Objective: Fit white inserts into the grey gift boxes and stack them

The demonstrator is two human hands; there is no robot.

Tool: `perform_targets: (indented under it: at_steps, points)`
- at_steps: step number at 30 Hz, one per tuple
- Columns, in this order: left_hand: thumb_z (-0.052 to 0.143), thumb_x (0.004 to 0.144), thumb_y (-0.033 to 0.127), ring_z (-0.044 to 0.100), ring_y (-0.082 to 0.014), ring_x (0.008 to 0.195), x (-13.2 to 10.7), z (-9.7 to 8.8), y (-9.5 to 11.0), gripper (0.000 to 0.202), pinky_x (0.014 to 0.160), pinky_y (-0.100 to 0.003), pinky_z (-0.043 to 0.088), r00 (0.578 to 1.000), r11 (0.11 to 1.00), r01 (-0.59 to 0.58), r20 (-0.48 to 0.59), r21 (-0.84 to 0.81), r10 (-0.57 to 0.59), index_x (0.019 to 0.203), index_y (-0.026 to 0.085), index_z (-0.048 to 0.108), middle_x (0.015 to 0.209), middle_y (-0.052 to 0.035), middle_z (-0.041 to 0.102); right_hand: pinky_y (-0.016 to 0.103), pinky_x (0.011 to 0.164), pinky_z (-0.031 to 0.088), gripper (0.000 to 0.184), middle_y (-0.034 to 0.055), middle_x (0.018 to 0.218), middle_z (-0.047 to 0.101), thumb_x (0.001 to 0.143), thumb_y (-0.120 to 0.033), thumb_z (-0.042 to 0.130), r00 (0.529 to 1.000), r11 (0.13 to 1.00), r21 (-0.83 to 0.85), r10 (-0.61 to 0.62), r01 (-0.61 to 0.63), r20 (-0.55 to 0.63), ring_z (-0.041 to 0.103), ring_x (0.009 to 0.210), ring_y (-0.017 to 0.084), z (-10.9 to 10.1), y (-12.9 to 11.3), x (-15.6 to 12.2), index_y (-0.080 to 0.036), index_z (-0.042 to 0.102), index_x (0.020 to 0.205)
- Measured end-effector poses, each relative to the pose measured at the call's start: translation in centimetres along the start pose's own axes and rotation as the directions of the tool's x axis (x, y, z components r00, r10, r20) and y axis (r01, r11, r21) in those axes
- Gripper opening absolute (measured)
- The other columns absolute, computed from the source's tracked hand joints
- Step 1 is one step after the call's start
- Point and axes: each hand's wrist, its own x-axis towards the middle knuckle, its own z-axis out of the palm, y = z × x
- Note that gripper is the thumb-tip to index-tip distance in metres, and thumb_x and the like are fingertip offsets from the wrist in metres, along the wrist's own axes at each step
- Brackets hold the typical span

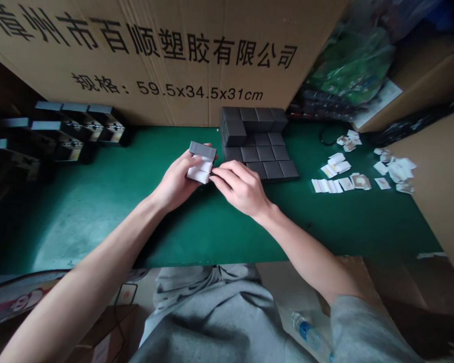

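My left hand (pixel 176 182) is closed around a small dark grey box (pixel 203 149), its thumb lying across the front. Below the grey part a white folded insert (pixel 200 171) shows, though I cannot tell whether it sits inside the box or against it. From the right, my right hand (pixel 242 186) reaches in with fingers bent, thumb and index fingertip pinched at the insert's right edge. Just beyond that hand, closed dark grey boxes (pixel 270 154) are laid in rows, with a second layer along the back and left.
Several open dark boxes (pixel 111 126) with metallic-looking contents stand at left on the green table (pixel 159 242). White folded pieces (pixel 327 185) lie at right, loose ones (pixel 399 169) farther over. A large printed carton (pixel 166 60) rises behind. A plastic bottle (pixel 310 333) is below the table edge.
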Motion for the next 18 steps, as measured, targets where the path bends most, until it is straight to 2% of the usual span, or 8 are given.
perform_targets:
  at_steps: [5,9,18]
  points:
    - [0.076,0.085,0.031,0.062,-0.0145,0.083,-0.28,-0.09,-0.38,0.044,0.072,-0.022,0.049,0.999,0.994,-0.044,0.031,0.1,0.041,0.127,0.02,0.069,0.103,-0.0048,0.072,0.032,0.079,0.062,0.022,0.0064,0.097,0.077,0.107,-0.021,0.055,0.998,1.0,-0.005,-0.026,0.026,0.051,0.072,0.082,0.017,0.12,-0.23,-0.04,-0.016,0.077,0.103]
    - [0.077,0.085,0.032,0.06,-0.0139,0.081,-0.36,-0.08,-0.41,0.042,0.07,-0.022,0.048,0.999,0.993,-0.044,0.035,0.106,0.04,0.125,0.02,0.07,0.099,-0.0044,0.071,0.032,0.08,0.061,0.022,0.0063,0.097,0.077,0.107,-0.021,0.055,0.998,0.999,-0.006,-0.035,0.035,0.061,0.072,0.082,0.016,0.04,-0.25,-0.05,-0.016,0.077,0.103]
    - [0.078,0.081,0.03,0.056,-0.0118,0.074,-0.15,-0.13,-0.53,0.022,0.063,-0.021,0.045,0.997,0.994,-0.071,0.012,0.083,0.07,0.098,0.017,0.071,0.087,-0.0026,0.066,0.031,0.078,0.059,0.02,0.0054,0.092,0.076,0.106,-0.027,0.059,0.998,0.999,-0.04,0.035,-0.033,0.044,0.072,0.082,0.016,0.2,-0.43,-0.14,-0.017,0.076,0.101]
